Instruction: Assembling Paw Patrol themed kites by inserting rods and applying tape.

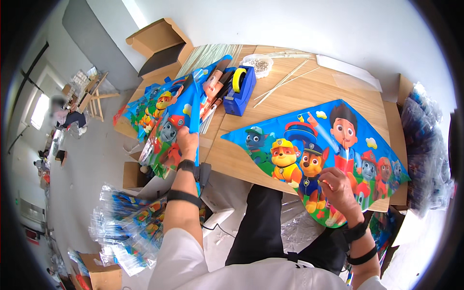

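A printed blue kite sheet [285, 145] with cartoon dogs and a child figure lies spread at the right of the table, its lower tip hanging over the front edge. My right hand [337, 187] is over its lower middle, fingers curled and pinched; whatever they may hold is too small to make out. At the left, my left hand [187, 141] is closed on the edge of a kite from a rumpled pile of similar kite sheets [157, 106]. That pile covers the table's left end and droops over its front.
A blue tape dispenser [240, 94] with yellow tape stands mid-table, beside a clear tub [257, 65] of small pieces. Thin rods [285, 79] lie behind. An open cardboard box [162, 43] sits back left. Bagged kites [130, 222] hang below left; plastic-wrapped packs [425, 145] stand right.
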Motion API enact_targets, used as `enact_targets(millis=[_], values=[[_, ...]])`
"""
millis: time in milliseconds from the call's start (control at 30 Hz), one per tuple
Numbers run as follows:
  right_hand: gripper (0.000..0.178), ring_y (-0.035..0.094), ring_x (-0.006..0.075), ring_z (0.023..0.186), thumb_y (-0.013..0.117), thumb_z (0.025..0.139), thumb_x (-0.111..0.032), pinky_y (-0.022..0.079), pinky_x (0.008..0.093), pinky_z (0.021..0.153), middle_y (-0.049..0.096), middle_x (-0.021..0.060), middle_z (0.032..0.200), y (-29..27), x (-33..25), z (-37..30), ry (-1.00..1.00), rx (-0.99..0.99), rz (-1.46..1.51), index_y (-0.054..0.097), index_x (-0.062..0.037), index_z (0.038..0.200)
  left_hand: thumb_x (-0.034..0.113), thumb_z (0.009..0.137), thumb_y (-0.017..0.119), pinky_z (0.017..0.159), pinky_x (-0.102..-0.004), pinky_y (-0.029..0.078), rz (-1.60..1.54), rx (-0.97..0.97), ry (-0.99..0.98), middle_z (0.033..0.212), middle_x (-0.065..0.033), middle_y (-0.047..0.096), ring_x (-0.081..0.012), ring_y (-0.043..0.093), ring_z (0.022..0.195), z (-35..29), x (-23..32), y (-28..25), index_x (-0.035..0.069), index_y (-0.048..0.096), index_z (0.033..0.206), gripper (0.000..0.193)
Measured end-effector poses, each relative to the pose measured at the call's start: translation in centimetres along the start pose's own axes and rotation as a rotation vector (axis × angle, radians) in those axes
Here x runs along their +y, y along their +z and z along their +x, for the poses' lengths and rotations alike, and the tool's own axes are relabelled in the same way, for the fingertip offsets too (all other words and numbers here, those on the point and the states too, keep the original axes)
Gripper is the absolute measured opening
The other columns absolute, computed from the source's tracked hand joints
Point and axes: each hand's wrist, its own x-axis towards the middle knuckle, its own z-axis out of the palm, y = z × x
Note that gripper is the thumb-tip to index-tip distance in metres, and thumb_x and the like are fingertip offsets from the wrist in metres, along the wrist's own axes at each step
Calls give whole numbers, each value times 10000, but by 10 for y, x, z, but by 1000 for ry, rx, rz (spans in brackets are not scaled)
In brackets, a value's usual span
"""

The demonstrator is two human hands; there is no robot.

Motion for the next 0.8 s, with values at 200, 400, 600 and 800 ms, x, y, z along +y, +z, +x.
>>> enact_targets(millis=[200,400,600,800], values=[[190,598,334,844,666,780,-84,480,388,695,600,150,909,27,-55,41,15,-30,346,610,-9,946,65,735,728,559,-270,416,-1049,34,-147,696,-15,575,-88,489,614,-95,76,-81,8,566,751,172],[389,607,328,882,708,747,-146,494,381,731,600,183,967,38,-99,81,50,200,485,587,5,1085,-41,781,669,596,-212,388,-1382,-141,23,794,39,557,-39,462,678,-209,200,-135,39,565,856,151],[182,596,321,845,632,656,58,497,388,725,602,139,975,-6,-83,67,-266,488,252,592,-22,815,-22,780,656,573,-248,438,-1172,-340,568,711,-44,584,-128,547,608,-208,218,-186,9,571,880,135],[99,597,172,739,587,780,60,481,270,646,619,118,816,-131,-60,42,-153,649,33,612,15,865,90,856,588,570,-242,434,-1629,180,202,681,-58,565,-135,551,608,-136,156,-238,20,540,883,89]])
